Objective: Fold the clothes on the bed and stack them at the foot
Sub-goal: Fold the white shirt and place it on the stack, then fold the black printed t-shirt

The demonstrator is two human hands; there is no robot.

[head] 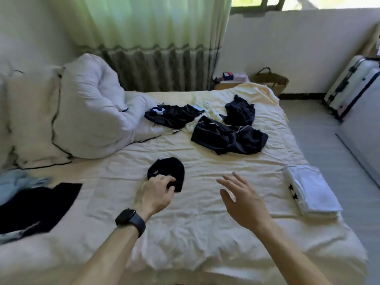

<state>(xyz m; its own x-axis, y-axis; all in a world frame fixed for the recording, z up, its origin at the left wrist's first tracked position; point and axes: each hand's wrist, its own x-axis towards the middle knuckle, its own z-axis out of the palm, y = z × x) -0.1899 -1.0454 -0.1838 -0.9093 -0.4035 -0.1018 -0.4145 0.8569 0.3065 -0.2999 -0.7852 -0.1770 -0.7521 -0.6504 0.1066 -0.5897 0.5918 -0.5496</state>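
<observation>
Currently gripping near edge of small black garment point(166, 171) with left hand point(156, 192), mid-bed point(205, 233). Holding right hand point(242, 202) released, fingers spread, over the bed's near half. Seeing crumpled dark clothes point(228, 138) at bed's far side, folded white stack point(312, 192) at bed's right edge.

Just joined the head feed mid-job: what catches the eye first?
The left hand pinches a small rounded black cloth garment mid-bed, the right hand open beside it. Crumpled dark navy clothes lie further up the cream sheet; a folded white cloth stack sits at its right edge.
</observation>
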